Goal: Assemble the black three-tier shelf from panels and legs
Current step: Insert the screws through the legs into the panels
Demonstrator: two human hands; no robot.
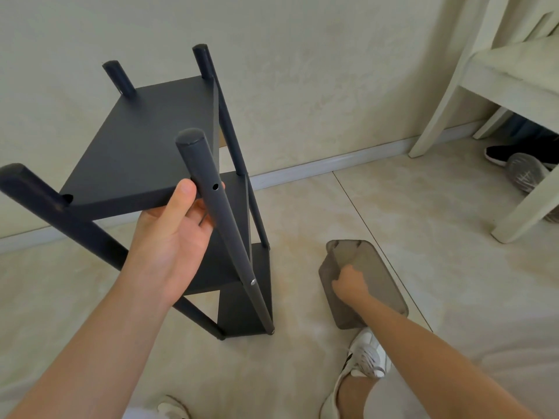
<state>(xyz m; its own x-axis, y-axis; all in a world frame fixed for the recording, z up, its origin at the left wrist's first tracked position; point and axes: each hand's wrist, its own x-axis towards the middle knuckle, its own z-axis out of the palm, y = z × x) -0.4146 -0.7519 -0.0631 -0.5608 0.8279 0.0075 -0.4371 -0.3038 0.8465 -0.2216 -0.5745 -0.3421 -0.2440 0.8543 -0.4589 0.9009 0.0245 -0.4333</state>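
Shelf (pixel 136 140) stands upright, legs vertical, against the left hand (pixel 172 237), which grips its near leg (pixel 211 204) with the empty screw hole (pixel 215 186) just beside the thumb (pixel 181 198). Right hand (pixel 351 282), well apart and lower, dips into the grey box (pixel 384 267); whether it holds anything cannot be told.

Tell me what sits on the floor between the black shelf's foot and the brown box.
Nothing: the head view shows only bare floor tile between the foot of the black shelf and the brown box.

Left hand (pixel 172 234) raised, gripping a leg (pixel 198 164); right hand (pixel 351 282) reaches low, arm extended.
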